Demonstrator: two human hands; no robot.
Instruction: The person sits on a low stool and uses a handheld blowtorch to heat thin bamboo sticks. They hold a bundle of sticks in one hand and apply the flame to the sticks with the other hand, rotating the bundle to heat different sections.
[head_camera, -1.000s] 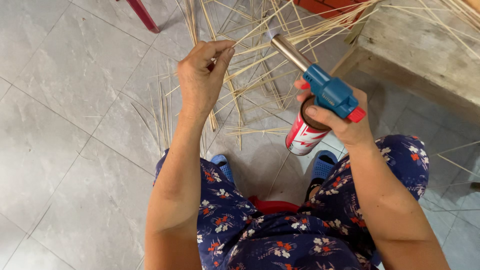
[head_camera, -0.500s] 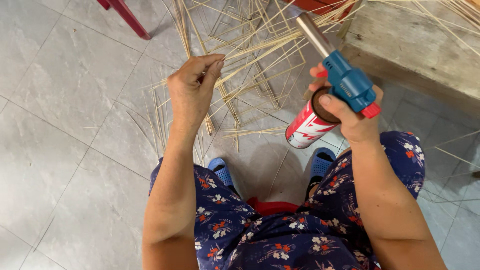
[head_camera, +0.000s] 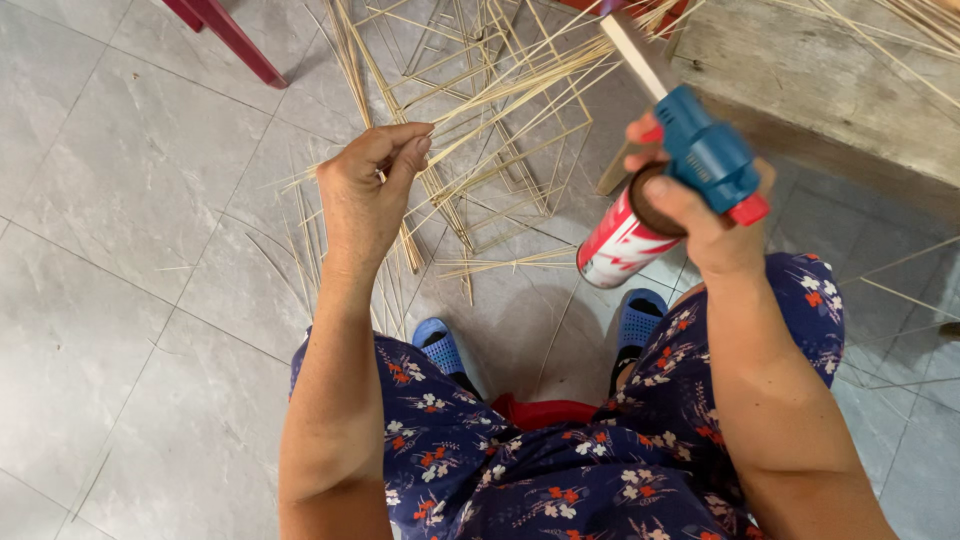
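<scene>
My left hand (head_camera: 370, 190) pinches the near ends of several thin bamboo sticks (head_camera: 505, 95) that fan out up and to the right. My right hand (head_camera: 705, 215) grips a gas torch (head_camera: 690, 135): a red and white canister (head_camera: 615, 245) with a blue head and a metal nozzle pointing up and left toward the far ends of the sticks. The nozzle tip is cut off by the top edge of the frame.
Bent stick frames and loose sticks (head_camera: 470, 200) lie on the grey tiled floor (head_camera: 120, 250). A wooden bench (head_camera: 830, 80) stands at the upper right, a red chair leg (head_camera: 235, 40) at the upper left. Blue sandals (head_camera: 440, 350) show below, above my floral-clothed knees.
The view has shifted, so both hands sit lower in the frame. My left hand still holds the sticks, and the torch has risen closer to their far ends.
</scene>
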